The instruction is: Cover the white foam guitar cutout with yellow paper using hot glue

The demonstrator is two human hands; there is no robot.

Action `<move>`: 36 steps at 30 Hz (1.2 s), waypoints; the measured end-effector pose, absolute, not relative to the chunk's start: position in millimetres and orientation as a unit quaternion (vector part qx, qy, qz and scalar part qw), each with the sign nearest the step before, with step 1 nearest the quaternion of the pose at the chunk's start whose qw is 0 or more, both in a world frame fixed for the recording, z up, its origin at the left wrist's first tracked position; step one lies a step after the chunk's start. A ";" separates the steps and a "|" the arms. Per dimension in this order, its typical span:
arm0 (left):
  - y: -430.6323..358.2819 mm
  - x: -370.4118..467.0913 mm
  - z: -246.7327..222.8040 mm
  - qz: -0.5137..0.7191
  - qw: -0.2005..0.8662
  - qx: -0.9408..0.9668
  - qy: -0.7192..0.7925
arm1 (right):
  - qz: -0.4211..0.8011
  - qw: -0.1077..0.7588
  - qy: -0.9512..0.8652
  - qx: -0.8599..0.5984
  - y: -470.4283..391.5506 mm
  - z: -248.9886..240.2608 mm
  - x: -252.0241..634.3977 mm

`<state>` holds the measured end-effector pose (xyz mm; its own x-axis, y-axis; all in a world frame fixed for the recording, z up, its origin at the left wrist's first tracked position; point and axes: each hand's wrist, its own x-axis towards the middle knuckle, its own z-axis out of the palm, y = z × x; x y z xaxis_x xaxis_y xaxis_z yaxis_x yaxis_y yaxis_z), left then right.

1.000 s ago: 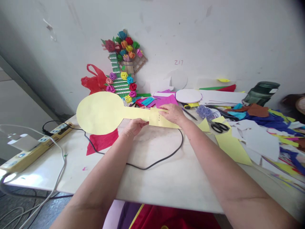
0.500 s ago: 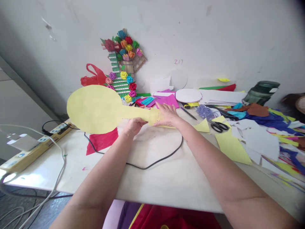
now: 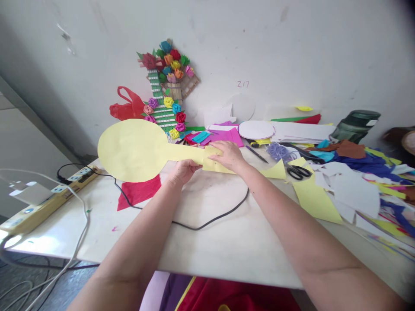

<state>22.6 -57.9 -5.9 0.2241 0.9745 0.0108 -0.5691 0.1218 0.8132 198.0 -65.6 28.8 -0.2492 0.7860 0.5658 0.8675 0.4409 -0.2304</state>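
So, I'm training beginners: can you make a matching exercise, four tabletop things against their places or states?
1. yellow round-headed paper cutout
2. red four-sided sheet
3. black-handled scissors
4. dark green cylindrical bottle

A. at the white table's back right
B. crossed by the black cable
C. gripped by the left hand
D. among yellow paper offcuts

Pairs: 1-C, 2-B, 3-D, 4-A.

This looks like a craft corner: a table (image 3: 220, 255) against a scuffed wall (image 3: 292, 52). Artificial flowers (image 3: 168, 102), scissors (image 3: 298, 172), purple yarn (image 3: 278, 151) and paper scraps (image 3: 356, 185) show it.
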 end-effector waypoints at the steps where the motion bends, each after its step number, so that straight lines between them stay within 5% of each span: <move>1: -57.6 22.6 -6.5 0.556 0.690 0.366 0.283 | -0.064 0.313 -0.788 -0.526 -65.9 28.8 197.5; 12: -55.9 22.2 -7.9 0.557 0.691 0.363 0.284 | -0.134 0.427 -0.761 -0.471 -67.3 32.1 199.1; 36: -59.2 23.4 -5.9 0.550 0.699 0.404 0.213 | -0.256 0.245 -0.862 -0.362 -73.2 25.1 184.4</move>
<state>23.4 -59.2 -5.9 0.3039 0.9413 0.1468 -0.5964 0.0678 0.7998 184.4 -73.2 25.1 -0.6176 0.4988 0.6081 0.7499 0.6065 0.2641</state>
